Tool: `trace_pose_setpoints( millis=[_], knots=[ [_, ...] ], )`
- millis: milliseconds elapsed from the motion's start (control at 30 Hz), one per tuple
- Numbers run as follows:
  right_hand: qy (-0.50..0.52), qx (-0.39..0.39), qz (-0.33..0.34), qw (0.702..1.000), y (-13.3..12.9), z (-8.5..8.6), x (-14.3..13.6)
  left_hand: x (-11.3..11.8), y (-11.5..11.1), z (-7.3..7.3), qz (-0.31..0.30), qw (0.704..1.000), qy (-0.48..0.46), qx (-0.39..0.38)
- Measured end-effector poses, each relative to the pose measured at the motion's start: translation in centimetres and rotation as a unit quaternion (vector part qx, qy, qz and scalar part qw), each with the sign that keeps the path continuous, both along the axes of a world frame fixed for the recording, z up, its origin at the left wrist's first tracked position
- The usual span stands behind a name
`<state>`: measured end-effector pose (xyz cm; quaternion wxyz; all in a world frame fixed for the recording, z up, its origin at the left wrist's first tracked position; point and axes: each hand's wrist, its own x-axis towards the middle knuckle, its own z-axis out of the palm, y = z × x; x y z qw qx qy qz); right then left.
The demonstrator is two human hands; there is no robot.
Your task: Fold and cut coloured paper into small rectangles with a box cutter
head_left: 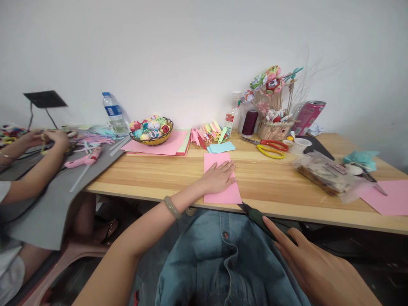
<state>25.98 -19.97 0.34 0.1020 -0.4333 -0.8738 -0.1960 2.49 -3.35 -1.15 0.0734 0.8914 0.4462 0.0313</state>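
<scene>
Left fingers (pixel 225 167) slightly spread, flat on paper (pixel 223 198); right fingers (pixel 274 230) grip knife (pixel 255 216), tip below-right of left fingers. Best press firmly, blade clear of fingers.

A craft workspace occupies a wooden table (pixel 156 172) along a white wall (pixel 191 55), marked by pink paper (pixel 223 197) at center, paper flowers (pixel 273 86) at upper right, scissors (pixel 270 151) below them and a glue gun (pixel 83 160) at left.
</scene>
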Motion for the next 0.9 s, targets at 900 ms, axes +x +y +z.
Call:
trace_pose_setpoints(
  millis=[900],
  knots=[
    [-0.048,0.007,-0.055,0.997,2.6,-0.2,-1.5,-0.1,0.0,-0.1,-0.001,1.0,-0.004,0.007]
  ],
)
